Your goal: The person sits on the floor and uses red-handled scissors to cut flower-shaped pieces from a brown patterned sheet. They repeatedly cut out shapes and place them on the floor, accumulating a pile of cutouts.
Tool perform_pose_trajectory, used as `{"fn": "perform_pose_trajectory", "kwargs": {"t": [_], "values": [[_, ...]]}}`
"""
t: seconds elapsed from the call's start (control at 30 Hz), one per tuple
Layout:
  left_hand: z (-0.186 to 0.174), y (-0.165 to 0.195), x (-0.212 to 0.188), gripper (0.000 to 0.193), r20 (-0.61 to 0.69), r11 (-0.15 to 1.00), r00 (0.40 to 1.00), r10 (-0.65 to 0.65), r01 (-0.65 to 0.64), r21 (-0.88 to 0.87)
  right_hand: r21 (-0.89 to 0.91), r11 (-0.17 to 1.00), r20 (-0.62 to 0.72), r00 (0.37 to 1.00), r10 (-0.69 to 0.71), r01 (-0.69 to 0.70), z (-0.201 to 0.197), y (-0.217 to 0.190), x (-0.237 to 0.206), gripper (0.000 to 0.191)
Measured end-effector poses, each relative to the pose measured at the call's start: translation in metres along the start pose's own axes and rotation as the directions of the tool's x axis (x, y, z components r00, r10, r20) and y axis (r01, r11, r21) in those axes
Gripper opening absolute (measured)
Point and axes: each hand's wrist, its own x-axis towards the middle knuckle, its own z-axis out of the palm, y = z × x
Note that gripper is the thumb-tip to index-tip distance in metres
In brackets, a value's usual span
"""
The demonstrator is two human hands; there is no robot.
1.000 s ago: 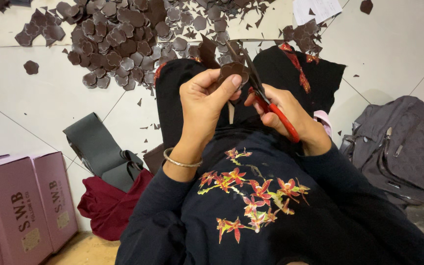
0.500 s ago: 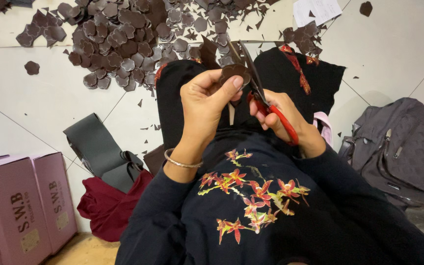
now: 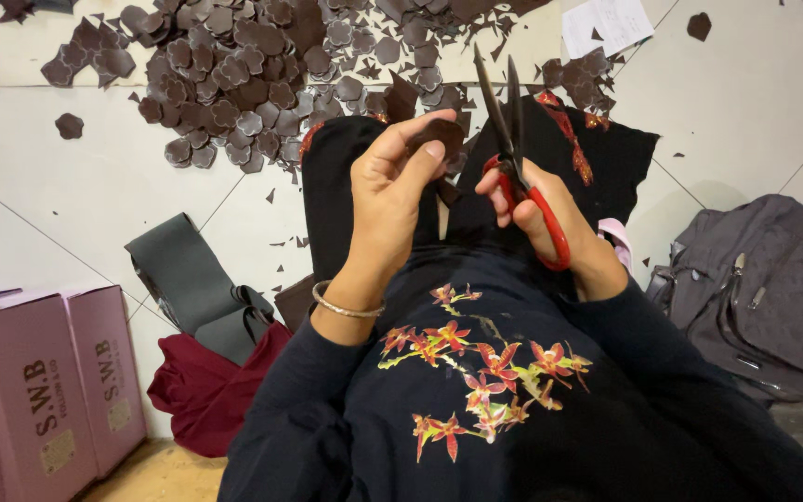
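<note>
- Nearest, at lower left, two pink cardboard boxes [image 3: 44, 390] stand side by side on the floor, each with dark lettering and a small tan label on its face.
- Just right of them lies a dark red cloth [image 3: 204, 390], with a grey folded strip [image 3: 188, 279] resting above it on the white tiled floor [image 3: 95, 195].
- At the right edge sits a grey backpack [image 3: 773, 297].
- The left hand [image 3: 392, 200], a thin bangle at the wrist, is raised over the lap with the palm turned away; thumb and forefinger pinch a dark brown cut piece [image 3: 439, 138].
- The right hand [image 3: 541, 218] is wrapped through the red handles of the scissors [image 3: 513, 139], blades slightly parted and pointing away, just right of the piece.
- Farther off, a heap of brown flower-shaped cutouts [image 3: 234, 84] spreads across the floor, with scraps about it.
- At the top, a white printed paper sheet [image 3: 606, 23] lies beside the heap.
</note>
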Motion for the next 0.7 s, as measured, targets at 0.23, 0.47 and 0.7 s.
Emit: {"fn": "perform_pose_trajectory", "kwargs": {"t": [0.23,0.47,0.7], "values": [[0.008,0.007,-0.006,0.042,0.01,0.999,1.0,0.01,-0.01,-0.041,-0.167,0.986,0.062,0.998,0.015,-0.005,-0.001,-0.008,0.001,0.099],[0.009,0.009,-0.007,0.048,-0.023,0.996,0.995,0.094,-0.095,-0.005,-0.207,0.978,0.066,0.998,0.005,0.008,-0.002,-0.015,0.001,0.099],[0.008,0.006,-0.008,0.045,-0.034,0.991,0.991,0.126,-0.125,0.044,-0.176,0.984,0.072,0.997,0.029,-0.016,-0.001,-0.015,0.001,0.095]]}}
